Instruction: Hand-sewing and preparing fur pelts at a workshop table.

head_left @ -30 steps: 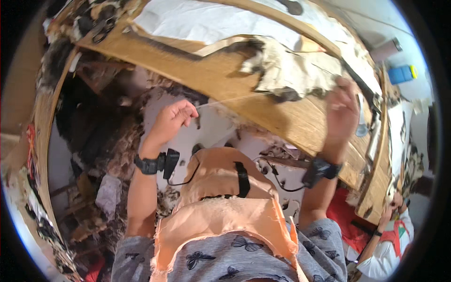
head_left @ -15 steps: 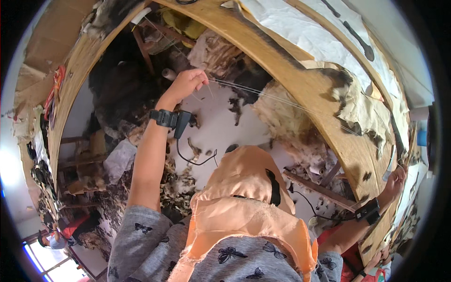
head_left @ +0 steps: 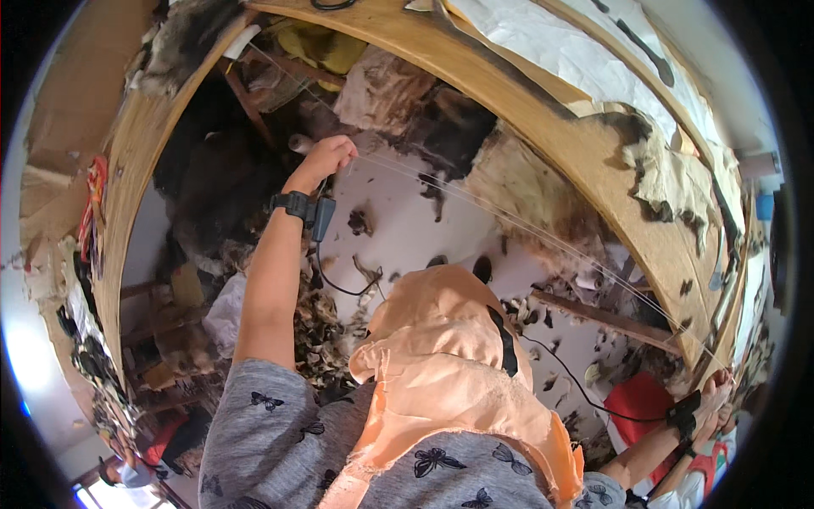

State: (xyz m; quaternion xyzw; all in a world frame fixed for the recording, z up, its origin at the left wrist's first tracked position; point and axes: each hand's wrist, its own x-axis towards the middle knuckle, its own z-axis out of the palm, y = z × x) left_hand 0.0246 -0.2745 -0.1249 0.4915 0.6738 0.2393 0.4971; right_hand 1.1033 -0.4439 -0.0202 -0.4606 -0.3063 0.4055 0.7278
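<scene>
Spanning the head view from 11 to 4 o'clock, doubled white thread [head_left: 555,242] runs taut between two hands. The left hand [head_left: 333,153], at 11, pinches one end; the right hand [head_left: 715,397], at 4, meets the other, its grip too small to tell. A fur-edged hide [head_left: 670,182] lies toward 2 on the wooden table [head_left: 526,119]. Drawing out length appears the step in hand; the next move calls for even tension.
</scene>
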